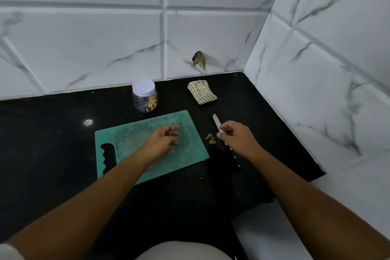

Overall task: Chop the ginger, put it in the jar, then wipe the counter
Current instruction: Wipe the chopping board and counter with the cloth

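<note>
Ginger [152, 102] is seen chopped in the capped jar [144, 95], scraps [211, 139] are left on the bench [52, 133], wiping is judged undone, the left hand [164, 140] is held slack over the board [135, 133], and whether the knife [215, 121] is pinched by the right hand [237, 137] cannot be told.

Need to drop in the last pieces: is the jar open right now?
No, the white lid sits on top of the jar behind the cutting board.

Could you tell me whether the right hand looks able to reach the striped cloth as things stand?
Probably yes. The right hand is over the knife, and only bare counter lies between it and the striped cloth; nothing stands in the path. Whether it grips the knife is unclear.
</note>
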`<state>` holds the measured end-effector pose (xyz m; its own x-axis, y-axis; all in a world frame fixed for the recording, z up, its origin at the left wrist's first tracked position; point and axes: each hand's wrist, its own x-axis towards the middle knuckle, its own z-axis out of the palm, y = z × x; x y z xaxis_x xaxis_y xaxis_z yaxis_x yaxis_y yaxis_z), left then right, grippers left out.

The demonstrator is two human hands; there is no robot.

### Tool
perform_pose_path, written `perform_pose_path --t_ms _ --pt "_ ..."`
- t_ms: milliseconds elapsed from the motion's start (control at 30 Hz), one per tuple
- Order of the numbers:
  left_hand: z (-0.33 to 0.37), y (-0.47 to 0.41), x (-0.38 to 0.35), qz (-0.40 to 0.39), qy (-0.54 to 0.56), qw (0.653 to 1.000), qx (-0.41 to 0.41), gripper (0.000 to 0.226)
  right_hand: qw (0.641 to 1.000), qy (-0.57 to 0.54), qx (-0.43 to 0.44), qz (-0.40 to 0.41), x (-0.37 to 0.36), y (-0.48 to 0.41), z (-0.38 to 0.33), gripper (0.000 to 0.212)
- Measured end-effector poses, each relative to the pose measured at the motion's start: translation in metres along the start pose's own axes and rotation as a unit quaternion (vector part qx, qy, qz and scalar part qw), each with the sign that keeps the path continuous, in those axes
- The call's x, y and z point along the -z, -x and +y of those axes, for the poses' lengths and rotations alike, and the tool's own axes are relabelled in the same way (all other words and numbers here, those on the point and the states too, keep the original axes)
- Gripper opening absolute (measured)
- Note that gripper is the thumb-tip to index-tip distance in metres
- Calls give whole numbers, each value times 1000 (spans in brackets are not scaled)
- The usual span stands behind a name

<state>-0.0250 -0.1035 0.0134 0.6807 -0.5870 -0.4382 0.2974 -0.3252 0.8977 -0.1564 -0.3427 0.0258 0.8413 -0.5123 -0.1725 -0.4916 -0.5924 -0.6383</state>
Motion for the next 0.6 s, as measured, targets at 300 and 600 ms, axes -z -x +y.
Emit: perform_pose_path --t_ms 300,600 --pt "-10 -6 -18 20 -4 1000 20 41 999 14 -15 -29 -2 -6 22 33" --pt "4 -37 -34 46 -7 998 32 42 999 23 4 -37 2 -55 30 32"
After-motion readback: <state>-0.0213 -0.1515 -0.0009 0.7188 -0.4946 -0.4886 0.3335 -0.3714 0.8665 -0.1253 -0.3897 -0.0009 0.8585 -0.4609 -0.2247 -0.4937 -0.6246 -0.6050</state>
